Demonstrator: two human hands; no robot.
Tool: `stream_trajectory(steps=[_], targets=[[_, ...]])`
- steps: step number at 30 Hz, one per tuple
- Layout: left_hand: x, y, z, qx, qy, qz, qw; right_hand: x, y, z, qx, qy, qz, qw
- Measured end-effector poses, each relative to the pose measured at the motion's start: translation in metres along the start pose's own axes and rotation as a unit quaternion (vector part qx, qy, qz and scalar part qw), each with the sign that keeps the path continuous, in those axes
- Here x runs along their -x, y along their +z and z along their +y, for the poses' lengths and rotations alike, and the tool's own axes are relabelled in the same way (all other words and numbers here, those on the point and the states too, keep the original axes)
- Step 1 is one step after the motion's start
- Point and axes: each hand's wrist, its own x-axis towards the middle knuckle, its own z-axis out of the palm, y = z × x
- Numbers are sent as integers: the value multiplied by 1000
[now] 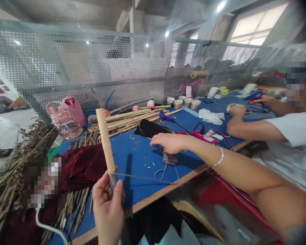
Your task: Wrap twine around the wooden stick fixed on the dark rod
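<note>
My left hand [109,204] is closed round the lower part of an upright pale wooden stick [105,139], where grey yarn is wrapped. A strand of that yarn runs right from the stick across the blue table [140,183]. My right hand [168,142] reaches over the table, palm down, just above a bundle of grey yarn [169,159] with loose loops. Its fingers are partly bent, and whether they pinch anything is too small to tell. Behind it lies a black cloth [151,129].
Dry twigs [20,163] and dark red cloth [84,163] lie left, near a pink bottle [68,119]. Long sticks [132,119], a blue glue gun [167,117], paper cups [195,104] and a magenta power strip [204,136] are farther back. A person [290,129] works at right.
</note>
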Motion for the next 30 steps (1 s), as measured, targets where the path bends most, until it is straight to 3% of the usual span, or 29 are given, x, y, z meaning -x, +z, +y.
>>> stream_trajectory(steps=[3, 6, 8, 12, 17, 20, 23, 26, 28, 30], targets=[[0, -3, 2, -3, 2, 8, 1000, 16, -2, -7, -15, 5, 80, 997], [-1, -6, 3, 1, 17, 13, 1000, 36, 9, -10, -31, -19, -9, 999], [-1, -5, 3, 6, 23, 8, 1000, 44, 23, -9, -20, 2, -40, 999], [1, -1, 7, 17, -7, -8, 1000, 40, 36, -4, 12, 75, 31, 997], [9, 3, 17, 29, -49, -33, 998, 16, 19, 0, -42, 34, 123, 991], [13, 4, 22, 35, -54, -22, 998, 9, -2, 0, -77, 57, 184, 978], [15, 4, 25, 35, -59, -12, 998, 20, -34, -7, -120, 95, 276, 949], [14, 3, 24, 29, -55, -33, 998, 41, -59, -21, -181, 85, 290, 936], [13, 2, 22, 28, -56, -60, 996, 54, -56, -29, -191, 87, 289, 934], [14, 2, 19, 28, -59, -82, 994, 63, -35, -33, -155, 105, 284, 941]])
